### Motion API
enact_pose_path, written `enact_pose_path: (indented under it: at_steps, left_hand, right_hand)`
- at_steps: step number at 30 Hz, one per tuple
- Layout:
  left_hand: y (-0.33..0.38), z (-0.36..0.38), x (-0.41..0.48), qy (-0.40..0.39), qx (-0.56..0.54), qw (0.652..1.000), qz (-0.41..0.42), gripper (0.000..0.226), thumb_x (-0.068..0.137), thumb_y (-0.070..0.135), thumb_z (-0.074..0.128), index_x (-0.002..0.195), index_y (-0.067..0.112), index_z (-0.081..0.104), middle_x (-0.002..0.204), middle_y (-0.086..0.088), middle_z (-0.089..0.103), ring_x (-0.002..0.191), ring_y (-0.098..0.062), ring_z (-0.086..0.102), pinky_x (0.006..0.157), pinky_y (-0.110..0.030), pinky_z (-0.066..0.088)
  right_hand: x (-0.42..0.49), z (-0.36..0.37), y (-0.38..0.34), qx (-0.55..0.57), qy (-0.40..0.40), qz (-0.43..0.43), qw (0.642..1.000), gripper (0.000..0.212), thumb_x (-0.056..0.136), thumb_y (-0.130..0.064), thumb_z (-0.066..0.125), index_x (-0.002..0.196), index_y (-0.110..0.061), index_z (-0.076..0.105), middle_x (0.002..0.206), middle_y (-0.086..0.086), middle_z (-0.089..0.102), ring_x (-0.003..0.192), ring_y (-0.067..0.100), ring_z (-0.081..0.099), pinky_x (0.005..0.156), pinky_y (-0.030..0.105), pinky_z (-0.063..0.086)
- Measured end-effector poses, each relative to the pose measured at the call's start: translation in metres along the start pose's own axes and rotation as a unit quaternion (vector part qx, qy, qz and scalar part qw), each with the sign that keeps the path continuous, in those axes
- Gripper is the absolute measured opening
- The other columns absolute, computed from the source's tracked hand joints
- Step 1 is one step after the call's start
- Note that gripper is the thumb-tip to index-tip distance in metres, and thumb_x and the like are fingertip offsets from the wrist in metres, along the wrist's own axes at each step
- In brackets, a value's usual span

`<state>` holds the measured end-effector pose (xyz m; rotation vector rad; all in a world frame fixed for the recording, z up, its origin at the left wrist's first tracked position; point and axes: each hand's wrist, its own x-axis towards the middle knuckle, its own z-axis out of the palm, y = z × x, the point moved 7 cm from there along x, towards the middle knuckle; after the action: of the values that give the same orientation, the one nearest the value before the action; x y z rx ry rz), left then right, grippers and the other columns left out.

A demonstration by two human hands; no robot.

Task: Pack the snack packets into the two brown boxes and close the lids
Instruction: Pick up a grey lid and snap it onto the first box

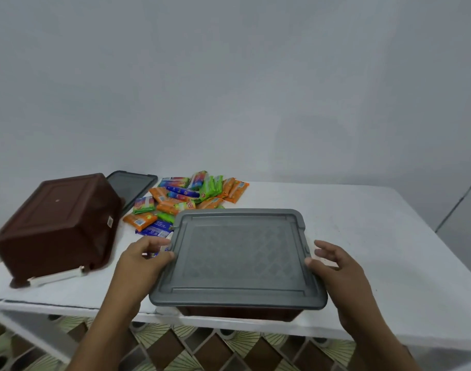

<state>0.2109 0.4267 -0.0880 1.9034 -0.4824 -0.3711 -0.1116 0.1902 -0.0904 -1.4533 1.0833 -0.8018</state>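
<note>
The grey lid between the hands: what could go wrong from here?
The brown box under the grey lid sits close to the table's front edge; a tug from the left hand might slide it off. The snack packets lie outside, so latching now could leave them unpacked. The other brown box, tipped over near the left edge, might fall.

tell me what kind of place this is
Likely a room in a home: a plain white table by a bare wall, patterned floor tiles beneath, and snack packets heaped beside a brown plastic box.
</note>
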Motion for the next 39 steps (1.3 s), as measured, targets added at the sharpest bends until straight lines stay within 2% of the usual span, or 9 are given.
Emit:
enact_pose_path:
  at_steps: [4, 7, 9, 13, 17, 23, 28, 31, 39]
  left_hand:
    - [-0.02, 0.014, -0.006, -0.046, -0.223, 0.964, -0.14, 0.026, 0.089, 0.013, 0.074, 0.114, 0.012, 0.067, 0.102, -0.016, 0.076, 0.091, -0.035, 0.074, 0.078, -0.048, 0.06]
    - [-0.021, 0.02, -0.005, -0.067, -0.229, 0.959, -0.155, 0.024, 0.092, 0.015, 0.069, 0.113, 0.003, 0.068, 0.101, -0.021, 0.076, 0.092, -0.04, 0.074, 0.079, -0.048, 0.059]
    - [-0.02, 0.022, -0.004, -0.068, -0.23, 0.958, -0.155, 0.021, 0.093, 0.013, 0.066, 0.11, 0.001, 0.068, 0.102, -0.024, 0.075, 0.093, -0.043, 0.072, 0.081, -0.05, 0.059]
    - [-0.02, 0.023, -0.005, -0.068, -0.231, 0.958, -0.157, 0.018, 0.093, 0.014, 0.066, 0.107, 0.003, 0.067, 0.1, -0.023, 0.076, 0.092, -0.043, 0.072, 0.085, -0.056, 0.057]
    - [-0.019, 0.023, -0.005, -0.068, -0.228, 0.959, -0.152, 0.014, 0.092, 0.013, 0.067, 0.103, 0.004, 0.067, 0.099, -0.024, 0.075, 0.09, -0.043, 0.072, 0.086, -0.058, 0.056]
    - [-0.016, 0.022, -0.007, -0.067, -0.219, 0.963, -0.14, 0.013, 0.093, 0.014, 0.067, 0.101, 0.004, 0.067, 0.097, -0.023, 0.076, 0.091, -0.043, 0.072, 0.089, -0.061, 0.055]
    - [-0.018, 0.023, -0.008, -0.075, -0.224, 0.962, -0.136, 0.019, 0.094, 0.015, 0.067, 0.109, 0.003, 0.067, 0.1, -0.022, 0.076, 0.092, -0.042, 0.073, 0.081, -0.051, 0.059]
    - [-0.018, 0.023, -0.008, -0.077, -0.23, 0.96, -0.139, 0.021, 0.094, 0.017, 0.067, 0.111, 0.003, 0.066, 0.104, -0.023, 0.075, 0.093, -0.041, 0.073, 0.082, -0.052, 0.058]
    - [-0.027, 0.026, -0.014, -0.063, -0.361, 0.896, -0.25, 0.026, 0.098, 0.03, 0.062, 0.119, 0.015, 0.067, 0.102, -0.02, 0.077, 0.092, -0.039, 0.075, 0.077, -0.054, 0.061]
  right_hand:
    - [0.005, 0.006, 0.027, 0.091, -0.061, 0.13, 0.986, 0.052, 0.091, -0.026, 0.071, 0.138, -0.016, 0.054, 0.13, 0.01, 0.06, 0.112, 0.033, 0.061, 0.083, 0.046, 0.058]
    - [0.007, 0.012, 0.029, 0.143, -0.123, 0.158, 0.969, 0.031, 0.094, -0.023, 0.064, 0.118, -0.003, 0.07, 0.115, 0.02, 0.071, 0.107, 0.04, 0.066, 0.079, 0.049, 0.061]
    - [0.01, 0.012, 0.032, 0.151, -0.134, 0.167, 0.965, 0.032, 0.095, -0.027, 0.062, 0.115, -0.004, 0.073, 0.117, 0.021, 0.071, 0.112, 0.042, 0.064, 0.089, 0.058, 0.057]
    - [0.014, 0.012, 0.043, 0.232, -0.135, 0.237, 0.934, 0.045, 0.101, -0.044, 0.049, 0.111, -0.009, 0.075, 0.116, 0.02, 0.067, 0.112, 0.038, 0.06, 0.094, 0.059, 0.053]
    - [0.008, 0.021, 0.045, 0.301, -0.164, 0.267, 0.9, 0.04, 0.099, -0.043, 0.057, 0.112, -0.011, 0.076, 0.127, 0.025, 0.065, 0.118, 0.043, 0.062, 0.096, 0.065, 0.049]
    - [0.012, 0.025, 0.021, 0.211, -0.15, 0.227, 0.939, 0.05, 0.092, -0.042, 0.067, 0.124, -0.004, 0.067, 0.121, 0.023, 0.069, 0.111, 0.041, 0.067, 0.097, 0.061, 0.052]
    - [0.016, 0.022, 0.003, 0.073, -0.099, 0.155, 0.98, 0.033, 0.093, -0.03, 0.07, 0.102, 0.001, 0.07, 0.086, 0.013, 0.078, 0.077, 0.03, 0.077, 0.065, 0.042, 0.062]
    - [0.016, 0.021, -0.002, 0.038, -0.078, 0.13, 0.988, 0.031, 0.091, -0.03, 0.071, 0.085, 0.0, 0.067, 0.071, 0.008, 0.076, 0.067, 0.027, 0.076, 0.058, 0.038, 0.061]
    - [0.017, 0.02, -0.003, -0.001, -0.057, 0.117, 0.992, 0.039, 0.092, -0.036, 0.07, 0.085, 0.003, 0.066, 0.085, 0.016, 0.073, 0.077, 0.034, 0.074, 0.069, 0.049, 0.063]
